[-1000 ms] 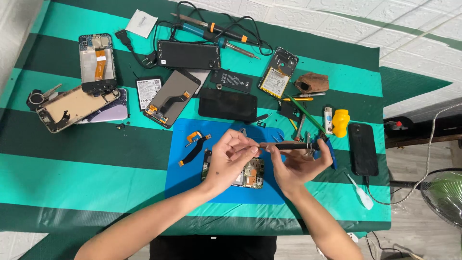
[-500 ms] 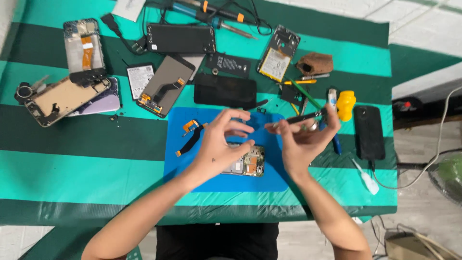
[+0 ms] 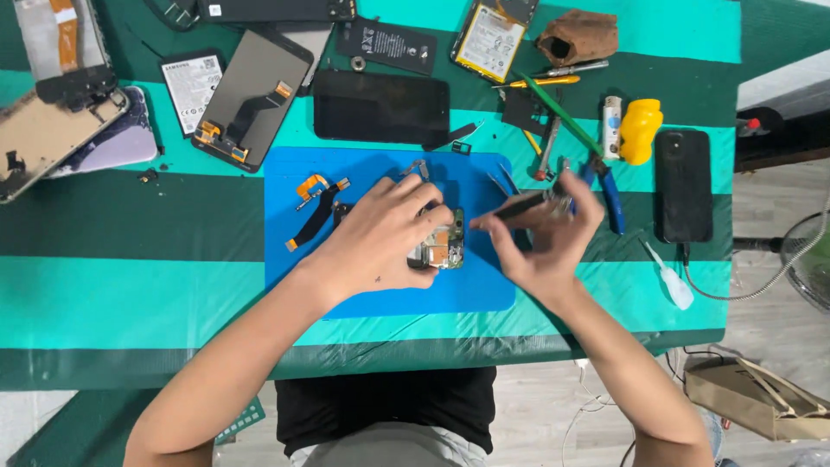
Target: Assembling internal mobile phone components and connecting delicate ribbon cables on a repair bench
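Observation:
My left hand rests on an opened phone body that lies on a blue work mat, fingers pressed over its left side. My right hand holds a thin dark tool, its tip pointing left toward the phone's exposed circuit board. An orange and black flex cable lies on the mat to the left of my left hand.
The table wears a green striped cloth. Behind the mat lie a black phone screen, a screen with flex, batteries, blue-handled pliers, a yellow object and a black phone. A white tube lies right.
Both hands have come down from mid-air onto the phone on the mat. The view has moved closer and shifted, so the table's far items now sit at the top edge.

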